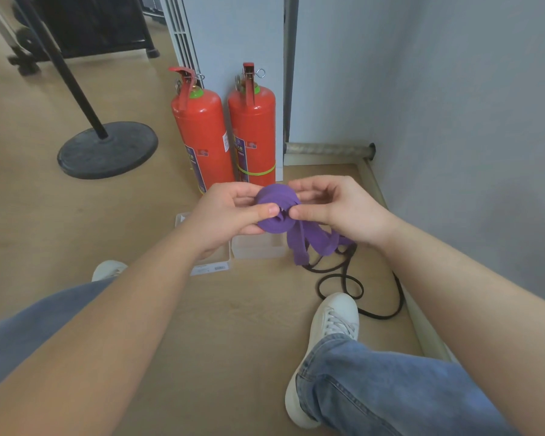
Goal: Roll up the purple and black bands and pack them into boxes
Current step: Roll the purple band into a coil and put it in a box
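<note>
Two hands meet on the purple band (274, 201), which is held in the air above the floor. Left hand (227, 212): fingers curled round the rolled part, thumb pressed across its near face. Right hand (340, 209): thumb and fingers pinch the roll's right side. The loose purple tail hangs below the roll, to the right; cannot tell whether it touches the floor.

Black band (343, 283) lies unrolled in loops on the floor, near right, just beyond the right shoe (332, 322). Right box (258, 248) and left box (213, 268), both clear, sit side by side on the floor beneath the hands; the left wrist partly hides the left one.

Two red extinguishers (202, 133) stand upright beyond. Round black stand base (107, 149) is far left.
</note>
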A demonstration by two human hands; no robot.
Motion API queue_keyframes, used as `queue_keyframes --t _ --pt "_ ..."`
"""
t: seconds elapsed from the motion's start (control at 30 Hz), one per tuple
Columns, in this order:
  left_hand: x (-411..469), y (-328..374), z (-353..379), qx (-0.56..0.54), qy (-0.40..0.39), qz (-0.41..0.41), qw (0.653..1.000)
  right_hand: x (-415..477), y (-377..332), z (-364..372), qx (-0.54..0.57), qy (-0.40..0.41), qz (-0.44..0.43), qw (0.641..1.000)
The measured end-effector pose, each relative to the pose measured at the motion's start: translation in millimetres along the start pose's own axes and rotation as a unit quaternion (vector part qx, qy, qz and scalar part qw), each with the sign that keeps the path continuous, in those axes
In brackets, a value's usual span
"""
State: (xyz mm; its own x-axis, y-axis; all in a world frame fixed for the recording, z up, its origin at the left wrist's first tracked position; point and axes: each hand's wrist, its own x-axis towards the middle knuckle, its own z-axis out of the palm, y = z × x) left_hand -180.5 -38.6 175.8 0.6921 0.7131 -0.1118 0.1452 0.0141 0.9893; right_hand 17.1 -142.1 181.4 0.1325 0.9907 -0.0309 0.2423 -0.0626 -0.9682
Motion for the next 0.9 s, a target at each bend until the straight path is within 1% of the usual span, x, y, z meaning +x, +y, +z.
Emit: queue_keyframes --t 0.13,0.2,0.33,0.4,0.47,0.5,0.53,0.6,0.67,0.77,0.83,0.9 --pt "-2 -3 3 -0.010 -0.004 -0.003 1.000 0 -4 0 -0.020 -0.005 -0.022 1.000" --pt "-1 -4 3 0.044 0.000 0.012 0.999 0 -5 1 -0.055 0.006 -0.024 0.998" --pt "0 -1 -3 0.184 0.003 0.047 0.982 1 -6 6 -0.175 0.000 -0.036 0.984" --pt "0 -1 -6 0.228 0.004 0.052 0.972 3 -6 7 -0.192 -0.013 -0.039 0.981" --pt "1 -1 -6 0.249 -0.003 0.057 0.967 5 -4 8 -0.216 -0.014 -0.048 0.975" --pt "1 -2 -6 0.238 -0.005 0.057 0.970 5 -2 9 -0.214 -0.005 -0.052 0.975" --pt "1 -2 -5 0.209 -0.004 0.052 0.977 4 0 9 -0.189 0.008 -0.052 0.981" --pt "1 -3 -2 0.121 0.006 0.032 0.992 2 7 6 -0.084 0.029 -0.036 0.995" --pt "1 -7 1 0.042 0.014 0.016 0.999 0 15 0 -0.003 0.027 -0.018 0.999" --pt "1 -14 5 -0.049 0.006 0.005 0.999 -2 22 1 0.073 0.020 -0.008 0.997" --pt "0 -18 10 -0.108 -0.004 -0.003 0.994 -2 23 3 0.102 0.020 -0.014 0.995" --pt "-1 -20 14 -0.151 -0.009 -0.011 0.988 -2 21 4 0.087 0.020 -0.024 0.996"
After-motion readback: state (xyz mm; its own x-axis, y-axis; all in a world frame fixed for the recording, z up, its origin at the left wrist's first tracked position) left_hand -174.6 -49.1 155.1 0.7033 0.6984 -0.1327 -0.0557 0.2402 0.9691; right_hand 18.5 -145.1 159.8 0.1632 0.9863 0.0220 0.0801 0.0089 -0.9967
